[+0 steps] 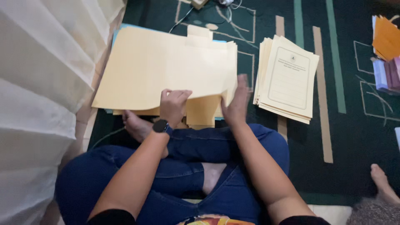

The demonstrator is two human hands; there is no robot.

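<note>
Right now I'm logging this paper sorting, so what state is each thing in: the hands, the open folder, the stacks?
left hand: closed on the near edge of the folder's top sheet
right hand: flat, fingers straight, against the folder's right edge
open cream folder: spread flat on the carpet, near edge lifted
stack of printed cream folders: closed, piled, slightly fanned
orange papers: piled at the right edge

Both arms reach toward 12 o'clock.
Left hand (174, 105) curled, fingers pinched; right hand (236, 102) flat, fingers straight, edge-on.

cream printed folder stack (287, 79), right, perhaps labelled
</note>
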